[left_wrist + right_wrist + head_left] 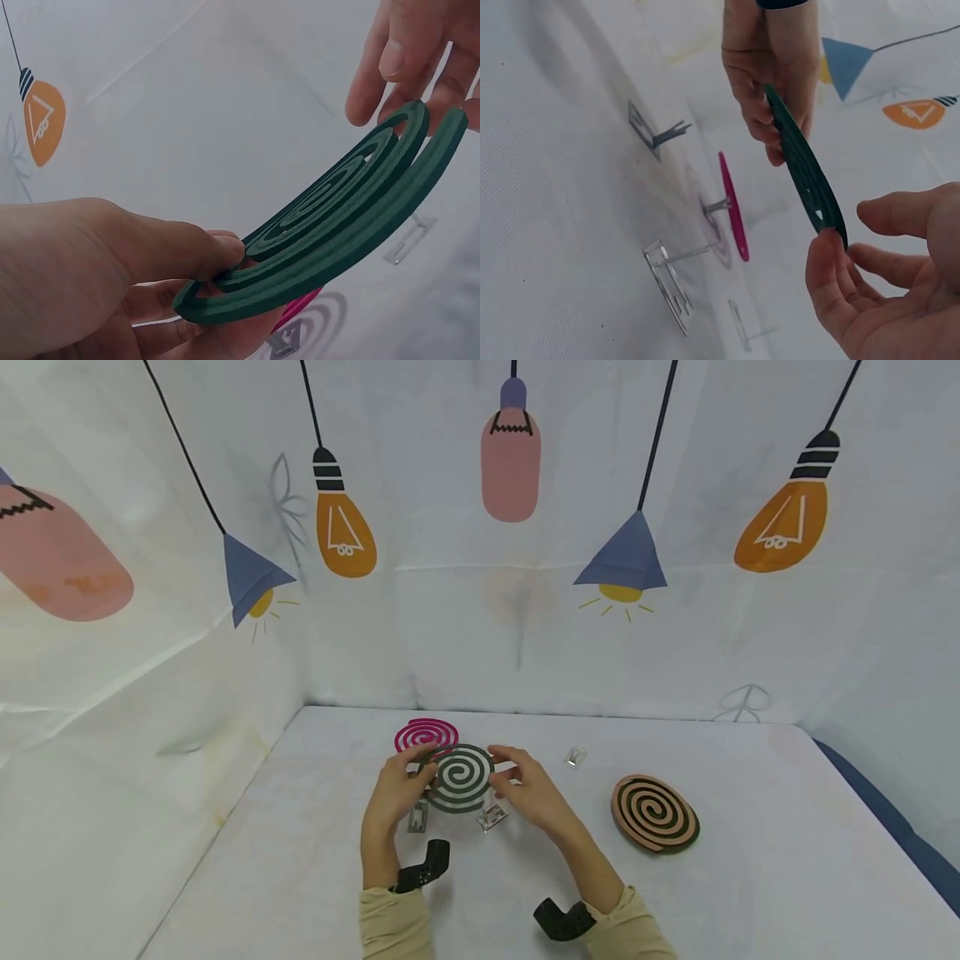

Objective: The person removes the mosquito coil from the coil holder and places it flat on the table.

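My left hand (397, 789) pinches the rim of a dark green mosquito coil (802, 169), its thumb on top and fingers beneath. The coil is held tilted above the table. At its opposite edge, fingertips of my right hand (534, 793) touch the rim, while the thumb stands off, as the right wrist view shows. Behind the left hand, a pink coil (425, 727) sits raised on a small metal stand. Two more metal coil stands, one on the left (417, 817) and one on the right (665, 289), rest below the hands.
A further metal stand (575, 757) lies toward the back, right of the hands. At the right is a thick round pack of tan and dark green coils (656, 812). White cloth with printed lamps (626, 556) hangs behind the white table (300, 860).
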Tool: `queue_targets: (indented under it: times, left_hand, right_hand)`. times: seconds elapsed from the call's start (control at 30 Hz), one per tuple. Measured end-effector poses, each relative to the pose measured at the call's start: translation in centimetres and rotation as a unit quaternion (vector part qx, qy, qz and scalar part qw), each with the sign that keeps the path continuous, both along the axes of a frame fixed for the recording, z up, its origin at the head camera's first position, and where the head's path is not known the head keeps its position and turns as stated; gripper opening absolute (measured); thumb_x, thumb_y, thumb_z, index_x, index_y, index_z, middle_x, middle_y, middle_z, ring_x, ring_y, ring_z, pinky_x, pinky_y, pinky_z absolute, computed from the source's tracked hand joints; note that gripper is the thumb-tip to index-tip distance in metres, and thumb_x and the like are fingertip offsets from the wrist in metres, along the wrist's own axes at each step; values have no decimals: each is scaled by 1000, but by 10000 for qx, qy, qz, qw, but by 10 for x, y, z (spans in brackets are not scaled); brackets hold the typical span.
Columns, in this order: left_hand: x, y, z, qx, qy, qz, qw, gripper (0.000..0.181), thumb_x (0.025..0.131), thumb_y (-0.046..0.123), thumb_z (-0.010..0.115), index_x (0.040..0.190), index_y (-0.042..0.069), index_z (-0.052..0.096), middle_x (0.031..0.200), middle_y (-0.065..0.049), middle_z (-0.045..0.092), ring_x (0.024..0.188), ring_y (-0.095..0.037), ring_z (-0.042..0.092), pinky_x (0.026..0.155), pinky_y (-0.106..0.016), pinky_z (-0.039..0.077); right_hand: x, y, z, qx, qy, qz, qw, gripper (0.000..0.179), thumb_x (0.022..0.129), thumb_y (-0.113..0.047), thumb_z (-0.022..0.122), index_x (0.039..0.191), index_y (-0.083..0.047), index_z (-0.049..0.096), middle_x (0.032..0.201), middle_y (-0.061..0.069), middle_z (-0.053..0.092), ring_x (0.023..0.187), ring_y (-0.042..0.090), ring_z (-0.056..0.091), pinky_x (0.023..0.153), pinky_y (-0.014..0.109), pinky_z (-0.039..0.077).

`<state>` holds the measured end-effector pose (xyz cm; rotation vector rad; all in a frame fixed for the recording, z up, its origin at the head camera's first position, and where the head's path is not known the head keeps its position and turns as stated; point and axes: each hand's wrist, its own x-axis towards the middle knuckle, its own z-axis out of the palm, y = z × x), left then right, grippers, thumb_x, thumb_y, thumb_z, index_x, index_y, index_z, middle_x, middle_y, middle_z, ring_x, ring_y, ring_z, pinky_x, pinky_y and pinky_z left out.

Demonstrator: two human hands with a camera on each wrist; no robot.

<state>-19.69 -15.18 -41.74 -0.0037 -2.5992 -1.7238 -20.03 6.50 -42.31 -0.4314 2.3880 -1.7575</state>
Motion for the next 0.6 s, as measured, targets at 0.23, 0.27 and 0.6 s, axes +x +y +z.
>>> queue_targets:
  times: [0.23, 0.27, 0.6]
  left_hand:
    - [-3, 6, 1, -18, 114, -73, 9999, 36, 91, 7, 59, 127, 6, 58, 117, -19, 59, 80, -19, 66, 68, -30, 56]
    - [-3, 6, 1, -5, 128, -78, 9999, 36, 91, 7, 59, 127, 5, 58, 117, -19, 59, 81, -19, 66, 68, -30, 56]
    - [-5, 15, 1, 274, 121, -245, 9993, 36, 91, 5, 58, 127, 4, 57, 119, -21, 59, 74, -16, 65, 63, -29, 57]
  right_hand:
    - [-2, 3, 0, 100, -55, -234, 9997, 47, 90, -11, 63, 135, -12, 49, 126, 14, 51, 91, 20, 62, 79, 42, 53]
    - [-2, 3, 0, 122, -54, -270, 9995, 47, 89, -11, 63, 135, -12, 49, 125, 14, 51, 90, 19, 61, 78, 41, 54]
    - [-6, 9, 2, 346, 13, -452, 9984, 46, 88, -10, 64, 132, -11, 53, 119, 13, 51, 87, 16, 61, 66, 24, 50]
